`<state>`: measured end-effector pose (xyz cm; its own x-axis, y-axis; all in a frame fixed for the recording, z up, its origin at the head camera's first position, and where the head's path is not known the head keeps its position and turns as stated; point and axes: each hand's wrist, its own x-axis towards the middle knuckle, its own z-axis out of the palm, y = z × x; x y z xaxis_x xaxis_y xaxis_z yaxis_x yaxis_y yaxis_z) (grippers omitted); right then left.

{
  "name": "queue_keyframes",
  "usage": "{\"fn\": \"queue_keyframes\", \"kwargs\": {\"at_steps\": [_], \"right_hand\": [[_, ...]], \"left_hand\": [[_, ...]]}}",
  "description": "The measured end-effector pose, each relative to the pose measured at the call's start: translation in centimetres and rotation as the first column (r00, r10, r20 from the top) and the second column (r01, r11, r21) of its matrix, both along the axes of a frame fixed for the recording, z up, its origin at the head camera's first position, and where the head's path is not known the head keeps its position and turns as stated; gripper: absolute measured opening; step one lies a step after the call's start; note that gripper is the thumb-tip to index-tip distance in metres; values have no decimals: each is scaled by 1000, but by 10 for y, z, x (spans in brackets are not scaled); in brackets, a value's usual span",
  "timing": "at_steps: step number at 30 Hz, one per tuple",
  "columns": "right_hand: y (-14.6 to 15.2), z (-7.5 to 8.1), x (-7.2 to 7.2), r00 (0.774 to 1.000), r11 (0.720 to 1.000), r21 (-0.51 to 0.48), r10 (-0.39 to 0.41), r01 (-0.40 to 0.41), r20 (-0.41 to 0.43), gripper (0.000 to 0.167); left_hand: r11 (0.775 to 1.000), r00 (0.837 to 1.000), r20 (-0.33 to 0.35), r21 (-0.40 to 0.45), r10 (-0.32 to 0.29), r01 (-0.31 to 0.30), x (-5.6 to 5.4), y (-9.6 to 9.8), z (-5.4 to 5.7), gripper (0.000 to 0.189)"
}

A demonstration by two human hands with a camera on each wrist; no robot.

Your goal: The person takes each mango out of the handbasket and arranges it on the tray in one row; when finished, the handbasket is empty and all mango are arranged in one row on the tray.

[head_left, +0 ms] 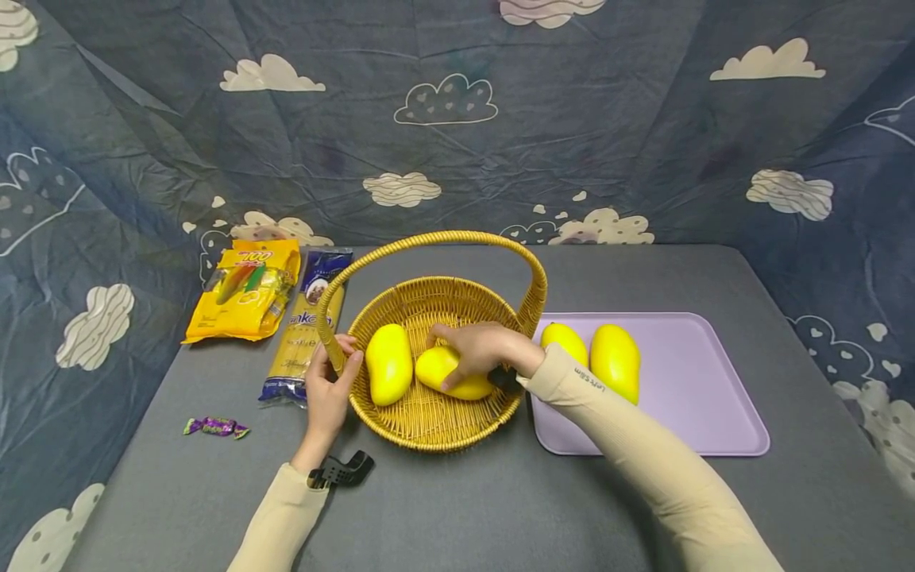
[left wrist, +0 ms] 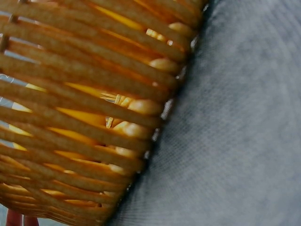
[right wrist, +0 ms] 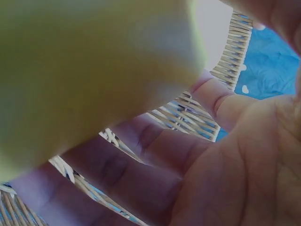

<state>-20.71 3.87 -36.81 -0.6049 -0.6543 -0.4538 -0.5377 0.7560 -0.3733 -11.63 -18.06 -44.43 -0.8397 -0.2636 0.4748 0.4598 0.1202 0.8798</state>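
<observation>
A round wicker basket with a tall arched handle stands mid-table. My left hand grips its left side at the foot of the handle, thumb on the near side and fingers behind. Inside the basket, my right hand holds a yellow mango lying on its side, thumb and fingers on either side of it. This mango fills the upper left of the right wrist view, blurred, with the fingers curling beneath. Another mango lies to its left in the basket. The left wrist view mostly shows the basket's woven wall.
On the right lies a lilac tray bearing two mangoes, one partly behind the right sleeve. Left of the basket are a pasta packet, a yellow snack bag and a purple wrapped candy. A cloud-print cloth hangs behind.
</observation>
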Motion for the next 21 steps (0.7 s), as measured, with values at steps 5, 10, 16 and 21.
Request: {"fn": "queue_keyframes", "kwargs": {"at_steps": [5, 10, 16, 21], "right_hand": [[2, -1, 1, 998, 1000, 22, -7, 8, -56, 56], [6, 2, 3, 995, 999, -23, -28, 26, -96, 57], [15, 9, 11, 987, 990, -141, -41, 19, -155, 61], [25, 18, 19, 974, 974, -227, -54, 3, -218, 63]], "left_hand": [[1000, 1000, 5, 3, -2, 2, 0, 0, -1, 11], [1000, 1000, -1, 7, -2, 2, 0, 0, -1, 11], [1000, 1000, -21, 6, -8, 9, 0, 0, -1, 10], [1000, 1000, -26, 10, -9, 10, 0, 1, -1, 9]]}}
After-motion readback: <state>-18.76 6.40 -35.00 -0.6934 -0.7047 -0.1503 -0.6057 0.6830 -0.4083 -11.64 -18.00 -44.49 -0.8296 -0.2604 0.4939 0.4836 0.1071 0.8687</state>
